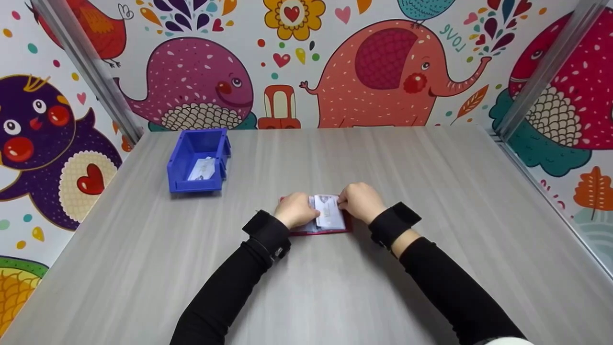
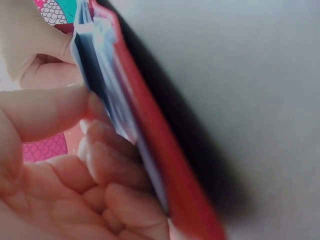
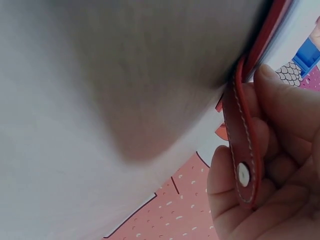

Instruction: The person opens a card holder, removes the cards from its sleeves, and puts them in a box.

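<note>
A red card holder lies spread on the table in the head view, its pale plastic sleeves facing up and a white printed card showing on top. My left hand is at its left side, thumb and curled fingers pinching the sleeves; the left wrist view shows the stacked sleeve edges beside the red cover. My right hand grips the right edge, thumb at the card side. In the right wrist view, the stitched red strap with its metal snap hangs against my curled fingers.
A blue plastic bin stands at the back left of the table, with white printed cards inside. Walls with cartoon animals close off the back and both sides. Metal posts mark the corners.
</note>
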Demonstrator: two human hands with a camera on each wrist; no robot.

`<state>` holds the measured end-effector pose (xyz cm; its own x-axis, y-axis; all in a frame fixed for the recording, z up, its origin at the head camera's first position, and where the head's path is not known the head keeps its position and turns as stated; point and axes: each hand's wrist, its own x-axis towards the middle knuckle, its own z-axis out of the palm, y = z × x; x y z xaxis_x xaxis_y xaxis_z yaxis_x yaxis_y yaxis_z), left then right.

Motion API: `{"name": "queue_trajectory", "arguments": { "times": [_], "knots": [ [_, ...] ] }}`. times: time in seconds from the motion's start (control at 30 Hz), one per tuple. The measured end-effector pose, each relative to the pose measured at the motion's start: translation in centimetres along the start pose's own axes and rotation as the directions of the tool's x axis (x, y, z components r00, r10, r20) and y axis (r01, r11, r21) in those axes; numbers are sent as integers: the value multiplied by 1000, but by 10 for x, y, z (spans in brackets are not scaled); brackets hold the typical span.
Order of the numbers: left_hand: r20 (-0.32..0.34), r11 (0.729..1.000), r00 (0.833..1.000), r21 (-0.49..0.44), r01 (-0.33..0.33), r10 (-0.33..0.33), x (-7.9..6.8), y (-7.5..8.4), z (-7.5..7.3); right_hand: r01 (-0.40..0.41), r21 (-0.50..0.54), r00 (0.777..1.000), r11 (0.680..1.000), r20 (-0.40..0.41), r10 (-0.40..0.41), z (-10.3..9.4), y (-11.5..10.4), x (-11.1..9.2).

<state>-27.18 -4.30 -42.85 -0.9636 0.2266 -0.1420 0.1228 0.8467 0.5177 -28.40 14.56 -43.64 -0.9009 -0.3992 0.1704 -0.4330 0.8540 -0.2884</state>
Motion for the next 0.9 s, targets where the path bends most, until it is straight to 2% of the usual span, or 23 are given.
{"name": "queue_trajectory", "arguments": {
  "times": [0.63,0.9],
  "knots": [
    [21,997,1000,-72,-15,17,-4,-15,-13,13,-15,1000,1000,-15,-13,1,1,-1],
    [18,994,1000,-108,18,-16,-5,-20,-18,13,-15,1000,1000,-9,-13,1,1,-1]
  ]
}}
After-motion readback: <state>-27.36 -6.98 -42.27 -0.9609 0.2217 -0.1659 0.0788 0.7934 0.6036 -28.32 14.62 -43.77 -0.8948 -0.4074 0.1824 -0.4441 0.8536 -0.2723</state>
